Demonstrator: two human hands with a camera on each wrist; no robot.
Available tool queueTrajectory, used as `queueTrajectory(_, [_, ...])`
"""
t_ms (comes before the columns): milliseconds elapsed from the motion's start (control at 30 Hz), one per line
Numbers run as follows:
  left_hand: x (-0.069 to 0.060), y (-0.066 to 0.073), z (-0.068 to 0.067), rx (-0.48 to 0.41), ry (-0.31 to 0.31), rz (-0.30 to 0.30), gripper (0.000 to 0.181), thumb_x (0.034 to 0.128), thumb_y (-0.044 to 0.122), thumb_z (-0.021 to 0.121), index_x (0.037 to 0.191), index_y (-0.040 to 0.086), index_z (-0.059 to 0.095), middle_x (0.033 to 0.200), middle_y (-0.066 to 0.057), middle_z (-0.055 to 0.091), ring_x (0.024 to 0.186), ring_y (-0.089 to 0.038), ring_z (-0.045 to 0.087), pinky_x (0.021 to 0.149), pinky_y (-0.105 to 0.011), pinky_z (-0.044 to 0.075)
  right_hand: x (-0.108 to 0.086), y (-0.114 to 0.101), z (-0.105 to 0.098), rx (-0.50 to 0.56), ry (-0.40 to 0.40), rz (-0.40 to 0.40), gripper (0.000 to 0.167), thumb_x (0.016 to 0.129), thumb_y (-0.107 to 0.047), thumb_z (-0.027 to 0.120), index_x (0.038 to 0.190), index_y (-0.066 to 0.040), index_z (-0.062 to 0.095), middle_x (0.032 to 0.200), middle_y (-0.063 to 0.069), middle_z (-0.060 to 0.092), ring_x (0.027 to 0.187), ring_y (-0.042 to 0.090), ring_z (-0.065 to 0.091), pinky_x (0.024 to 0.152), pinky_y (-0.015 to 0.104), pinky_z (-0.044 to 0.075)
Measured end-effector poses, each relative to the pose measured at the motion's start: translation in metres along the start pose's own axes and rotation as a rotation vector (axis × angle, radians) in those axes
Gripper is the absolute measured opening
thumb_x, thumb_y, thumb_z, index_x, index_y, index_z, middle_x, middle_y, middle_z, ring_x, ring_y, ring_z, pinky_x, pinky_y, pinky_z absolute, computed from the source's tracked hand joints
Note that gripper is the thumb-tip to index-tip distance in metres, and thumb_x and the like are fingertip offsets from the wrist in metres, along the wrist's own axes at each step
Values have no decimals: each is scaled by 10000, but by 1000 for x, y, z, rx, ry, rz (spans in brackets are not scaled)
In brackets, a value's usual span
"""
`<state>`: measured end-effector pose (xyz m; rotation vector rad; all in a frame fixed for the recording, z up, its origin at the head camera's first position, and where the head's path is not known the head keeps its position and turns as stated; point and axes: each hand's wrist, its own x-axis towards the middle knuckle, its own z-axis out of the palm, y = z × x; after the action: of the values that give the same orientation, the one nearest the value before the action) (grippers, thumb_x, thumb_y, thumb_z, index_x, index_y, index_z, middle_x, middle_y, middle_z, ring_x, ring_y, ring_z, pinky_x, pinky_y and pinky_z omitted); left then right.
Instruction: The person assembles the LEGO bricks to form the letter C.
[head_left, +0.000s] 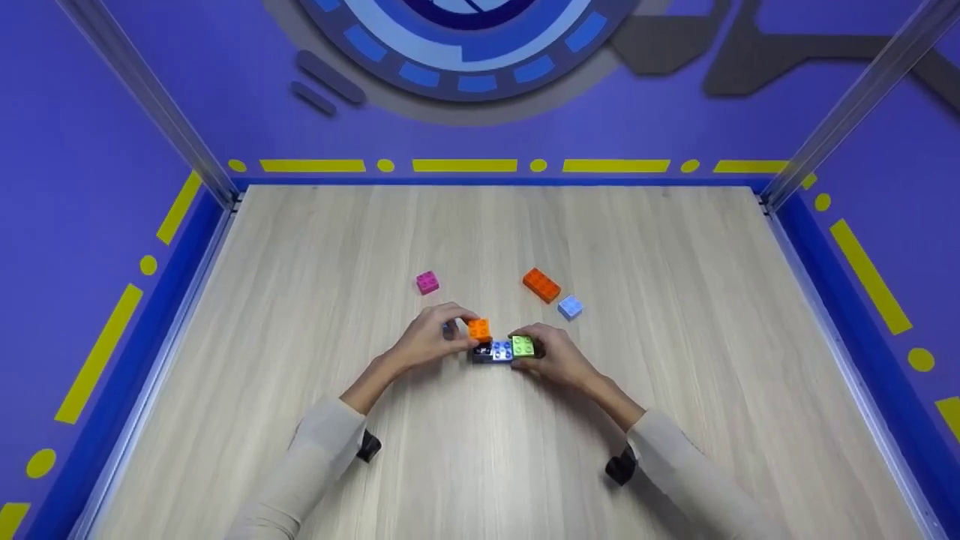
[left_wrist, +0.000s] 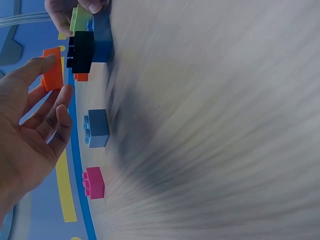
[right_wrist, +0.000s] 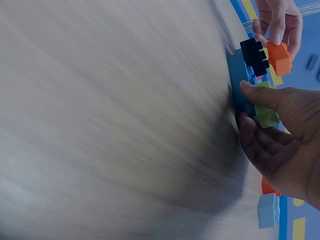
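Observation:
My left hand [head_left: 426, 339] pinches a small orange brick [head_left: 478, 329] between thumb and fingers, just above a black brick [left_wrist: 82, 52]. That black brick sits on the left end of a longer blue brick [head_left: 502, 351], whose middle studs show bare. A lime green brick [head_left: 523, 346] is mounted on its right end. My right hand [head_left: 561, 358] grips this right end, thumb on the near side and fingers round the far side. In the right wrist view, the orange brick is tilted close to the black brick's studs; whether they touch I cannot tell.
Behind my left hand stands a blue brick [left_wrist: 99, 128], mostly hidden in the head view. Farther back lie a magenta brick [head_left: 427, 283], a long red-orange brick [head_left: 541, 286] and a light blue brick [head_left: 570, 307]. Blue walls [head_left: 480, 142] enclose the wooden table [head_left: 465, 465].

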<state>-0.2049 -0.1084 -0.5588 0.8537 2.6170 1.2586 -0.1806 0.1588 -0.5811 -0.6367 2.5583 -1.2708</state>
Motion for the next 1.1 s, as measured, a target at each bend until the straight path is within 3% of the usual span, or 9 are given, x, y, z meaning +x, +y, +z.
queueTrajectory(333, [-4,-1,3,17,-24,-12,382,846,281,740,1183,114,668,1059,-25,680,789,-176,598,682,-230,458,1,-1,2,3,1,30,433,792,-111,781,1196,-84,627,1121,53,638,964,159,563,859,356,486])
queueTrajectory(733, [-6,0,4,-23,-67,1,399,844,269,743,1214,145,659,1061,-17,674,784,-185,627,684,-259,493,0,1,-2,27,34,-5,410,795,-162,783,1174,-78,651,1044,44,642,837,147,553,733,217,473])
queueTrajectory(933, [-5,1,7,-18,-70,31,384,838,240,751,1197,131,670,1053,-27,683,799,-236,660,727,-339,516,2,1,-2,40,34,16,400,784,-162,791,1157,-91,665,1046,49,652,839,144,557,739,219,472])
queueTrajectory(1100, [-5,4,7,9,-76,12,377,838,238,751,1192,135,674,1054,-24,682,798,-216,664,744,-335,507,3,2,-1,43,38,20,407,782,-147,791,1163,-79,665,1070,52,658,865,147,558,766,243,474])
